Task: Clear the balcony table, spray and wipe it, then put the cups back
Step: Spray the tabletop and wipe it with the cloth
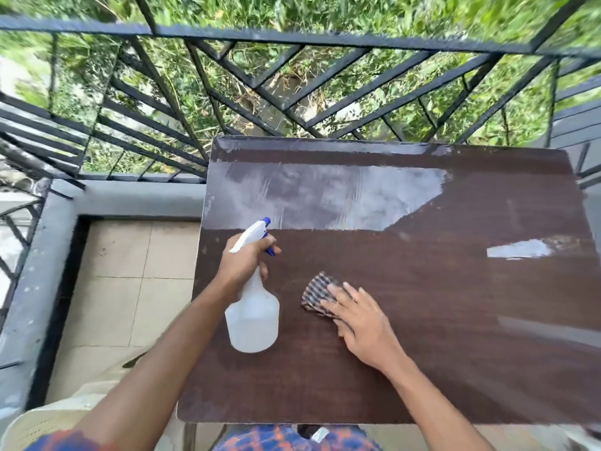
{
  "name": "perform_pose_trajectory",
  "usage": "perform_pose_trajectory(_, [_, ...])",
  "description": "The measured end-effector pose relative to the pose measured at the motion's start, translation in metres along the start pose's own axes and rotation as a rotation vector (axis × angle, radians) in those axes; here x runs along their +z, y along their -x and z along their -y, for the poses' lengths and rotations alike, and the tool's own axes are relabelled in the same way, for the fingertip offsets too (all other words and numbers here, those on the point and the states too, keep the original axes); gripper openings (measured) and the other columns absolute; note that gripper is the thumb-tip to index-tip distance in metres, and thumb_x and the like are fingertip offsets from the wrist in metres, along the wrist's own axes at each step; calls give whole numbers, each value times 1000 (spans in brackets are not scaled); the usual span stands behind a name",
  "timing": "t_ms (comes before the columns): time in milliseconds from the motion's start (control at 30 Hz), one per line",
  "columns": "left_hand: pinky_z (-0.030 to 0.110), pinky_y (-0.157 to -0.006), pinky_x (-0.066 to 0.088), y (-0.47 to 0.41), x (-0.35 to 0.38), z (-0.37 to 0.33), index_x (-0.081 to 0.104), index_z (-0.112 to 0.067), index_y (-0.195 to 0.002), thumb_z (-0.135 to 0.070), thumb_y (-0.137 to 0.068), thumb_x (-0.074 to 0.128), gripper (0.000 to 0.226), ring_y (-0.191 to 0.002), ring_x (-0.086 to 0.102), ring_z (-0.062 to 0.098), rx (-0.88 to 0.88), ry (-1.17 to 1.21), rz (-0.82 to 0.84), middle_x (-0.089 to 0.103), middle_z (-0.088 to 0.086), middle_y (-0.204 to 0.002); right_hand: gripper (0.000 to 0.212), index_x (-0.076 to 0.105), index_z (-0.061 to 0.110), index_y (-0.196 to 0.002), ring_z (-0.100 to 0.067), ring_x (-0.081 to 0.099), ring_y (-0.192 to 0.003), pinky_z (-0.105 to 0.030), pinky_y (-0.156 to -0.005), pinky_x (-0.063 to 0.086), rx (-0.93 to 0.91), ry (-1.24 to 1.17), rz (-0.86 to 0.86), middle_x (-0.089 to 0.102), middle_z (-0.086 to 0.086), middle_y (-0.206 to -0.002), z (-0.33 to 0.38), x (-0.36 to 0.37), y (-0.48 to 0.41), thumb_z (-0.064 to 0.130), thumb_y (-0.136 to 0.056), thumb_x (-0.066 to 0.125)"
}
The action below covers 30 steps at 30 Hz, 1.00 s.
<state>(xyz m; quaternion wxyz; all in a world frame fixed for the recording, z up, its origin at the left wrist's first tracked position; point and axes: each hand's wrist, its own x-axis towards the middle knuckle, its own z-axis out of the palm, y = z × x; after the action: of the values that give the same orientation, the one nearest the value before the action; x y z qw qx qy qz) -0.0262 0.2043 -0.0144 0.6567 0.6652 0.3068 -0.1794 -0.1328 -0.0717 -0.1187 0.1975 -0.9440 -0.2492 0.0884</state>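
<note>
Curling round the spray bottle point(253, 320), left grip point(242, 262) sits beside flat-fingered right grip point(361, 323) pressing cloth point(313, 289).

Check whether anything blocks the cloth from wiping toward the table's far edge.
Nothing visible does. The right hand presses the cloth; the table beyond it is bare. The spray bottle, gripped by the left hand, is off to its left.

Both forearms bare up to approx the elbow; L hand point(242, 262) and R hand point(361, 323) bare too. Sleeve point(65, 441) on L upper arm: blue w/ orange blotches, blurred. Same blue-orange print on clothing point(292, 439) at btm centre; garment type unclear.
</note>
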Motion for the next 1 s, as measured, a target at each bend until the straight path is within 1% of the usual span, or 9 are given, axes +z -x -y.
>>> perform_pose_trajectory(133, [31, -50, 39, 3, 5, -3, 71, -5, -100, -14, -95, 66, 11, -33, 40, 22, -9, 21, -8, 75, 11, -84, 48, 48, 37, -143, -19, 28, -150, -44, -122, 24, 49, 49, 76, 32, 12, -161, -42, -24, -53, 27, -96, 45])
perform_pose_trajectory(267, [31, -50, 38, 1, 17, -9, 71, -10, -101, -15, -97, 65, 9, -33, 39, 22, 9, 48, -27, 73, 10, -85, 53, 45, 34, -144, -22, 27, -151, -52, -117, 29, 112, 30, 112, 27, 11, -164, -89, -60, -142, 19, -94, 55])
perform_pose_trajectory(433, [31, -52, 38, 2, 41, -16, 69, -25, -87, -15, -98, 62, 17, -34, 40, 21, 44, 71, -108, 72, 7, -83, 58, 40, 34, -147, -32, 23, -152, -55, -118, 27, 200, 14, 138, 19, 11, -166, -138, -99, -231, 14, -94, 54])
perform_pose_trajectory(533, [29, -51, 38, 1, 63, -15, 68, -25, -86, -15, -97, 63, 16, -35, 39, 20, 37, 83, -166, 72, 7, -82, 58, 40, 36, -147, -31, 23, -151, -58, -120, 22, 330, 4, 72, 18, 13, -166, -178, -118, -248, 13, -95, 52])
perform_pose_trajectory(600, [28, -49, 39, -1, 82, -13, 69, -15, -89, -16, -96, 64, 9, -35, 40, 20, 26, 71, -196, 72, 8, -84, 58, 39, 34, -149, -30, 24, -151, -61, -120, 17, 468, -18, -24, 18, 9, -167, -208, -130, -242, 13, -96, 51])
perform_pose_trajectory(667, [27, -47, 40, 0, 100, -11, 69, -9, -97, -17, -95, 65, 9, -35, 42, 21, 23, 46, -210, 72, 8, -86, 59, 38, 32, -150, -28, 20, -152, -59, -122, 14, 543, -52, -99, 18, 7, -167, -228, -136, -226, 12, -96, 50])
perform_pose_trajectory(767, [25, -44, 39, 4, 127, -9, 68, -6, -107, -18, -96, 65, 16, -36, 43, 21, 18, 52, -210, 72, 8, -86, 58, 41, 30, -149, -28, 20, -152, -58, -122, 13, 419, -60, -83, 23, 6, -166, -227, -130, -200, 10, -95, 51])
perform_pose_trajectory(900, [26, -45, 38, 5, 157, -8, 67, -3, -114, -16, -98, 64, 21, -35, 42, 21, 18, 44, -201, 72, 9, -86, 57, 50, 33, -144, -26, 27, -150, -52, -123, 14, 51, -91, 121, 31, 7, -163, -183, -113, -152, 14, -92, 60])
perform_pose_trajectory(1000, [27, -48, 39, 9, 174, -10, 68, -23, -104, -17, -99, 63, 9, -35, 43, 19, 29, 41, -182, 72, 6, -83, 53, 56, 34, -138, -23, 32, -149, -51, -122, 15, -187, -83, 195, 37, 9, -159, -158, -93, -94, 18, -89, 64])
